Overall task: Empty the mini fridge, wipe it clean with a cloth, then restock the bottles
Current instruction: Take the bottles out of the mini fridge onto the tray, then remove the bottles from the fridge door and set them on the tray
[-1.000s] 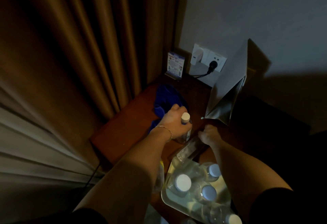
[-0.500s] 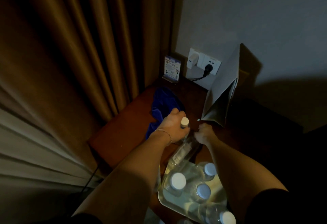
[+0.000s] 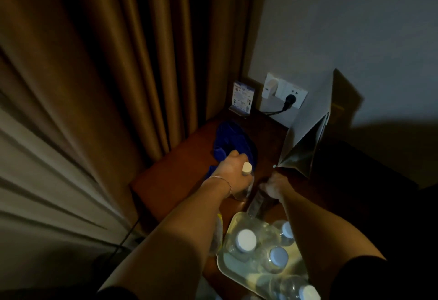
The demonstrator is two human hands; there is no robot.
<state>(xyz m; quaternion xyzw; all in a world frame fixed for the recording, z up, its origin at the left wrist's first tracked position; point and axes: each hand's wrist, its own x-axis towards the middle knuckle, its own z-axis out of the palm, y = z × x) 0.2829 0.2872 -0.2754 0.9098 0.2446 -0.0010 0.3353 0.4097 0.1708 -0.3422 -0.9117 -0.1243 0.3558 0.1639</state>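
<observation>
Dim hotel room corner; brown curtains (image 3: 113,67) hanging floor-length; info card (image 3: 243,98) standing by wall socket (image 3: 285,93); tray (image 3: 231,264) holding complimentary water bottles (image 3: 246,240) on wooden worktop (image 3: 170,176).

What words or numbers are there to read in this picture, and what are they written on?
No text can be read here.
Small card stand by the wall: blue and white print with little pictures, too small and blurred to read.
White plug adapter in the wall socket: a small dark mark, too small to read.
Bottle held by the right hand: a dark label, blurred.
Bottle caps on the tray: plain, no print visible.
</observation>
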